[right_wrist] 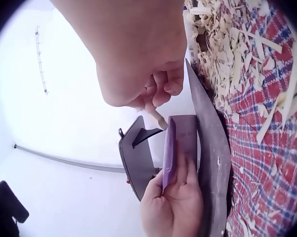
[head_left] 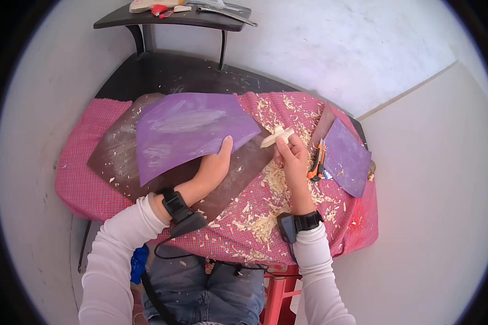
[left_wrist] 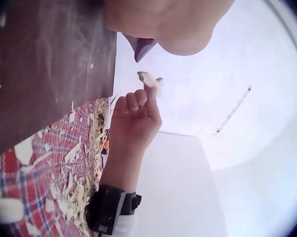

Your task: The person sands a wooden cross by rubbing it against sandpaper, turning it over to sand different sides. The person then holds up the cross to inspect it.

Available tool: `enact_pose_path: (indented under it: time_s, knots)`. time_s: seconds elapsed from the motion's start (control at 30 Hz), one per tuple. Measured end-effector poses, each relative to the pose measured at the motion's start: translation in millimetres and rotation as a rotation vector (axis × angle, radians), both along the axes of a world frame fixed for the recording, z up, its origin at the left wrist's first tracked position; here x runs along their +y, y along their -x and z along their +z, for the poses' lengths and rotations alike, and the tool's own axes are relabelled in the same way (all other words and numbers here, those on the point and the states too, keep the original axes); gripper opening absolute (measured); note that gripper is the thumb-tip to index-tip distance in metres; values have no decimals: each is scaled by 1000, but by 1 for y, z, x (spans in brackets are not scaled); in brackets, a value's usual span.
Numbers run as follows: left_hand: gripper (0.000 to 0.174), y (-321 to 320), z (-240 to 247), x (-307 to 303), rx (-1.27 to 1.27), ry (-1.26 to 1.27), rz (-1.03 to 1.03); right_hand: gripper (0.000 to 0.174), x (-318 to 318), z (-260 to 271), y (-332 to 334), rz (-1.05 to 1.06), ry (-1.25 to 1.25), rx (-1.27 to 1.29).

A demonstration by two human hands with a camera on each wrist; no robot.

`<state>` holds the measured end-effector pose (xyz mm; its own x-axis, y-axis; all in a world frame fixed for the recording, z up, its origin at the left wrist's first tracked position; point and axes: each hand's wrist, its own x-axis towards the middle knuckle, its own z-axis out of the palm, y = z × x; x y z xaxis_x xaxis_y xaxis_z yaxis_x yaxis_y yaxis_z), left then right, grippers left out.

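My left hand (head_left: 216,167) holds a purple sheet of sandpaper (head_left: 184,127) by its near edge, thumb on top and fingers underneath. Pale dust streaks mark the sheet's face, and it is raised and bent above a larger brown sheet (head_left: 111,154). At the sheet's right corner, my right hand (head_left: 294,160) pinches a small pale carved wooden piece (head_left: 276,137) with crossing arms. In the left wrist view the wooden piece (left_wrist: 149,79) sticks up from the thumb and fingertip. The right wrist view shows the left fingers (right_wrist: 180,173) spread flat under the sandpaper.
Wood shavings (head_left: 263,227) litter the red checked cloth (head_left: 92,187). An orange and black utility knife (head_left: 318,161) lies right of my right hand, beside another purple sheet (head_left: 344,157). At the back stands a raised black shelf (head_left: 173,17) with tools on it.
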<state>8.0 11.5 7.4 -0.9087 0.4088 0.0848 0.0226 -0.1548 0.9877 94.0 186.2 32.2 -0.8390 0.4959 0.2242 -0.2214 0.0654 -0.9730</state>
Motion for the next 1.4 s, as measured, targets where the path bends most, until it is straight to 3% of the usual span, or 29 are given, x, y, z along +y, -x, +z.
enact_pose_path:
  time_s: [0.27, 0.63, 0.73, 1.13, 1.4]
  knots:
    - [49, 4, -7, 0, -40, 20, -39, 18, -6, 5, -5, 120, 186, 56]
    - [48, 6, -6, 1, -88, -3, -40, 21, -11, -3, 1, 88, 83, 102]
    - [46, 5, -6, 2, -83, 6, -36, 23, -19, 11, -3, 232, 308, 107]
    - [38, 12, -19, 4, -128, -25, -57, 17, -16, 7, -3, 267, 143, 46]
    - [46, 12, -23, 7, -143, -60, -62, 18, -16, 8, -5, 360, 284, 74]
